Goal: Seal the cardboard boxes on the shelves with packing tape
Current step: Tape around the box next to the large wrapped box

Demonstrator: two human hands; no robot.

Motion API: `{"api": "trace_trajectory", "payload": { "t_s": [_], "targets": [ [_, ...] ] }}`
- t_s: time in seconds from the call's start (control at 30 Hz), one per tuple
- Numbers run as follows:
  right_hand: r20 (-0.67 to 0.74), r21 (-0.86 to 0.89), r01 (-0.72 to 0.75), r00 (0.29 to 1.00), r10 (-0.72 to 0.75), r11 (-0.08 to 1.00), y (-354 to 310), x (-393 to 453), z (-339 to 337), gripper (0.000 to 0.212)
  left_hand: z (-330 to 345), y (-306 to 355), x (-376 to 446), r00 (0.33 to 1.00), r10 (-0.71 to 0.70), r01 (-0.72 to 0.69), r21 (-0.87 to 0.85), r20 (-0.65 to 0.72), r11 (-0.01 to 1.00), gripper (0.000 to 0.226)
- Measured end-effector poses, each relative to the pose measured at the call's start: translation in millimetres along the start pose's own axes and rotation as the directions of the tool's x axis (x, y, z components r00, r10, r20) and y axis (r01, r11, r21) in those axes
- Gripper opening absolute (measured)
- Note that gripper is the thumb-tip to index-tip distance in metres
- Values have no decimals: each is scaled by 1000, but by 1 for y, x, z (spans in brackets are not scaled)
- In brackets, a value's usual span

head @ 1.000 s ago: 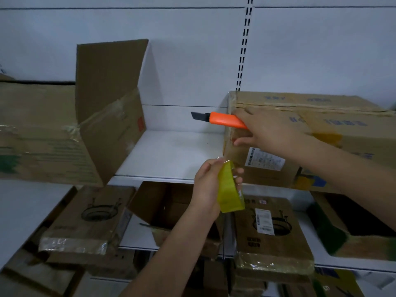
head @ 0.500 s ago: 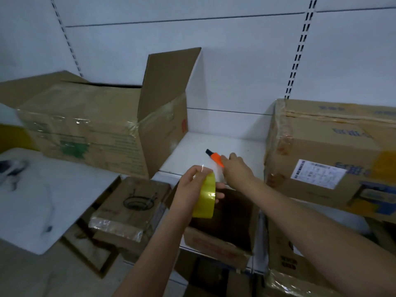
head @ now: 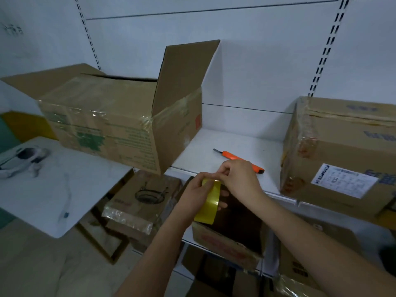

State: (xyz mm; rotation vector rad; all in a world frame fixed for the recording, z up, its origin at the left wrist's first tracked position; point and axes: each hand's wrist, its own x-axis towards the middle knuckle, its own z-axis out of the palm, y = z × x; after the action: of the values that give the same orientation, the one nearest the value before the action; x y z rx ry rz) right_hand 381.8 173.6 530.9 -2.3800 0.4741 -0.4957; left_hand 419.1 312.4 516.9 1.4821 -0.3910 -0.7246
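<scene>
My left hand [head: 196, 195] grips a yellow roll of packing tape [head: 209, 205] in front of the shelf edge. My right hand [head: 237, 179] pinches at the top of the roll, where the tape end is. An orange box cutter [head: 232, 156] lies on the white shelf [head: 225, 144] just behind my hands. On the left of the shelf stands a cardboard box [head: 111, 123] with one top flap raised. On the right sits a taped box [head: 342, 155] with a white label.
A white table [head: 70, 189] with a small device and a cable juts in at the left. Several cardboard boxes fill the lower shelf, one of them [head: 139, 202] with a fan drawing. An open dark box [head: 233, 228] sits right under my hands.
My right hand has put the orange cutter down on the shelf and come back to the tape roll. The view has swung left and down, away from the right box.
</scene>
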Motion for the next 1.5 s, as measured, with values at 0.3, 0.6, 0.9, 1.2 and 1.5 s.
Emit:
{"api": "trace_trajectory", "payload": {
  "t_s": [0.3,0.6,0.9,1.2,1.5],
  "targets": [
    [-14,-121,72,997,-74,990,11,26,14,18,-8,-7,31,993,-118,119,52,-22,992,80],
    [-47,-295,204,973,-227,934,36,39,32,18,-11,-33,63,996,-17,45,306,-93,951,73],
    [-67,-432,232,955,-288,871,51,40,36,22,0,-31,73,956,86,81,535,-281,841,62],
    [-143,-407,392,865,-481,825,37,4,-30,16,-6,19,82,968,82,217,958,-236,187,56],
    [-110,-648,25,986,-126,761,41,20,-244,42,139,101,65,866,456,-485,571,207,662,43]
  ]
}}
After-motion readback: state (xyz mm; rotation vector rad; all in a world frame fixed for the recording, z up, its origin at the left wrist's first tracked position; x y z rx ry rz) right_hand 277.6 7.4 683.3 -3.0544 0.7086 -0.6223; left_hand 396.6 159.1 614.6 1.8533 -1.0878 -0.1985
